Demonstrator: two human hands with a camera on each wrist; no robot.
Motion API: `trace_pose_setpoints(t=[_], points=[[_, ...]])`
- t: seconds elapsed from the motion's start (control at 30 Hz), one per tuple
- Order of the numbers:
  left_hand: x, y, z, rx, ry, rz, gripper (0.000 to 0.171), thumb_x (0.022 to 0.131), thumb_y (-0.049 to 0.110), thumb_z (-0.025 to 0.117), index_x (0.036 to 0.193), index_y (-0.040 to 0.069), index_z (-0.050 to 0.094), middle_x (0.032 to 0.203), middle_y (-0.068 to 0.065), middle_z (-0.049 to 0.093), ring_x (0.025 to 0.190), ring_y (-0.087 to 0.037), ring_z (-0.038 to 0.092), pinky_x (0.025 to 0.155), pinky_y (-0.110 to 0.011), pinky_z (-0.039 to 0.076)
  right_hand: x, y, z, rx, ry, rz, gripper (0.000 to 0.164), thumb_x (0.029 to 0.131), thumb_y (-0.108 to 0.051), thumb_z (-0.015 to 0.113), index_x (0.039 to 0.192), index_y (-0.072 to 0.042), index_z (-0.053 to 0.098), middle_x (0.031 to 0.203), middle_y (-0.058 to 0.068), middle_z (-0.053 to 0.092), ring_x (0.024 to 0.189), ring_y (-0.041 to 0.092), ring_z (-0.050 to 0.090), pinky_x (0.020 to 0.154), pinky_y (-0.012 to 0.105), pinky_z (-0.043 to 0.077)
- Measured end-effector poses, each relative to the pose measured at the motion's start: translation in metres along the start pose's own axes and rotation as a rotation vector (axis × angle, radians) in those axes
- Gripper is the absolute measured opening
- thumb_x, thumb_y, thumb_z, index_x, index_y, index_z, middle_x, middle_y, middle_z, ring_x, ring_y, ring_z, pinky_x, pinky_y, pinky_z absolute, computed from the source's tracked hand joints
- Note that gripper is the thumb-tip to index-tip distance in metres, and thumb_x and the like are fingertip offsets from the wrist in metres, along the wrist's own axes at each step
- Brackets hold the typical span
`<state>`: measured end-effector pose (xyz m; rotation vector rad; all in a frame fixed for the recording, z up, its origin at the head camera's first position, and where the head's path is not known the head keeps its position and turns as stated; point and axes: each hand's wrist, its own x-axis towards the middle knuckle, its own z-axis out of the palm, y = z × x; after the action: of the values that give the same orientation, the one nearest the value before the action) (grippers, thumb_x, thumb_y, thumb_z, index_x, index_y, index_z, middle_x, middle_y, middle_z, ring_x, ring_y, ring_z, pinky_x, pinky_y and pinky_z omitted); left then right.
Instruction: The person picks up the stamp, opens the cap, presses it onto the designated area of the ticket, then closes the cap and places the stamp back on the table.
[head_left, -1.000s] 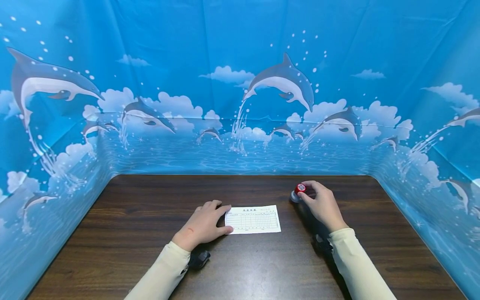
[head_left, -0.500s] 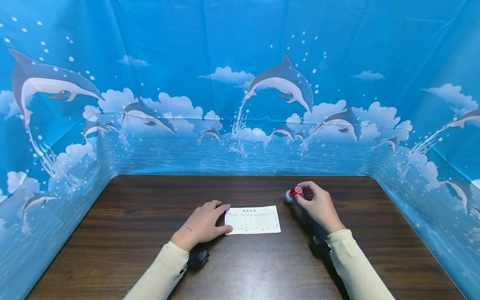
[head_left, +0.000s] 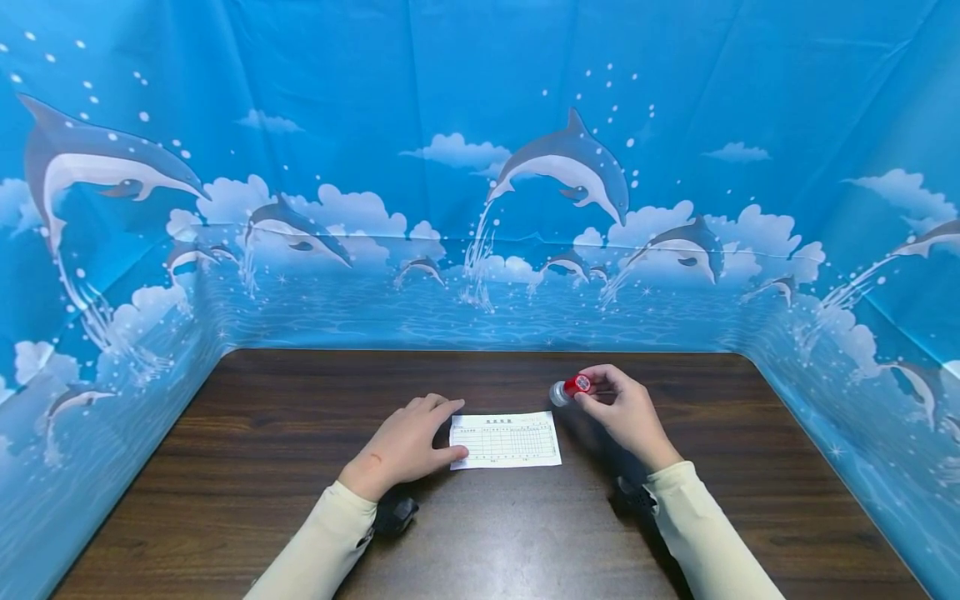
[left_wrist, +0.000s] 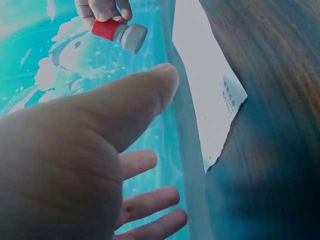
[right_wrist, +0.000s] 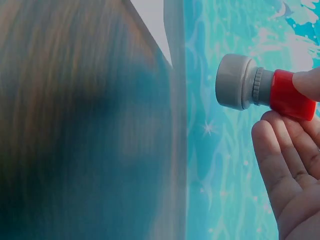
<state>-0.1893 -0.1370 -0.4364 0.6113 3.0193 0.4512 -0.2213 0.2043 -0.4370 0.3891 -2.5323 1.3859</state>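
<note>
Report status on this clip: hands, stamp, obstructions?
Right hand pinching red-handled stamp, held aloft. Left hand at left edge of paper slip, contact unclear. Nothing visible between stamp and slip.

Has a dark wood-grain table (head_left: 225, 475) with pale glare (head_left: 495, 533) up close; is enclosed on three sides by a creased blue backdrop (head_left: 465, 58) printed with dolphins (head_left: 573, 158) and clouds (head_left: 457, 151).

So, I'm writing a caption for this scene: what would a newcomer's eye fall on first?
Probably the bright blue dolphin backdrop, behind and beside the dark table. Next, likely the red-and-grey stamp-like object, held above the table in the right hand. Then the white printed form on the tabletop, with the left hand at its left edge.
</note>
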Motion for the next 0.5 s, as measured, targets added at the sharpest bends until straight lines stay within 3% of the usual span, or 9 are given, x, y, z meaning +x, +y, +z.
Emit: trace_pose_setpoints(t=[0.23, 0.5], points=[[0.001, 0.002, -0.003, 0.007, 0.02, 0.017, 0.07, 0.092, 0.053, 0.075, 0.15, 0.018, 0.056, 0.138, -0.006, 0.061, 0.126, -0.026, 0.058, 0.106, -0.049, 0.049, -0.004, -0.009, 0.01, 0.082, -0.033, -0.008, 0.032, 0.089, -0.005, 0.081, 0.118, -0.003, 0.069, 0.106, 0.012, 0.072, 0.091, 0.021, 0.07, 0.084, 0.021, 0.058], [0.002, 0.005, -0.005, -0.032, 0.037, 0.045, 0.066, 0.093, 0.05, 0.075, 0.148, 0.018, 0.058, 0.136, -0.004, 0.062, 0.123, -0.023, 0.059, 0.104, -0.046, 0.051, -0.008, -0.018, 0.019, 0.145, -0.068, -0.013, 0.034, 0.087, -0.002, 0.082, 0.119, -0.005, 0.069, 0.106, 0.01, 0.072, 0.089, 0.02, 0.072, 0.083, 0.024, 0.06]])
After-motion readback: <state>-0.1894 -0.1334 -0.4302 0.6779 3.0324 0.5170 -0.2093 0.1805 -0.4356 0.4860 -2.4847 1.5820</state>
